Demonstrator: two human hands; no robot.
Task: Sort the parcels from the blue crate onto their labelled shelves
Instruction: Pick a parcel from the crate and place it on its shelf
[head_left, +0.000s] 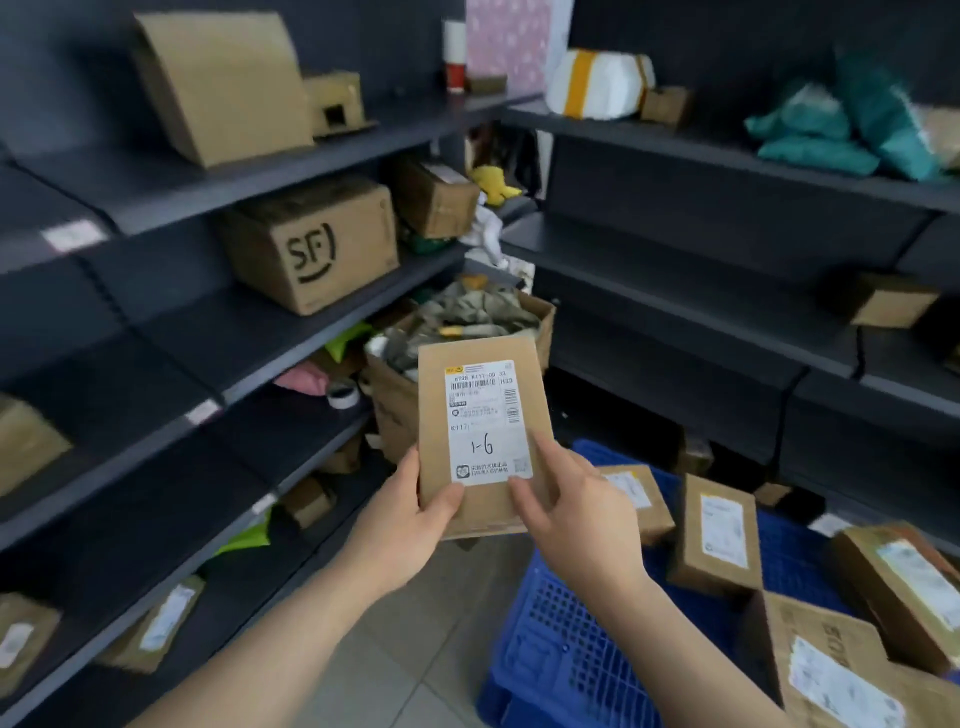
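Holding a flat cardboard parcel (434, 395) upright in front of the shelving, both hands grip its lower end. The left hand (410, 514) curls round the lower left corner. The right hand (576, 514) pinches the lower right edge, thumb on the white label (488, 447), which is hand-marked "1-6". The blue crate (561, 649) sits at lower right with further labelled parcels (717, 535) inside.

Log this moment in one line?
held: parcel marked 1-6 | left hand: grips lower left | right hand: grips lower right | blue crate: parcels inside
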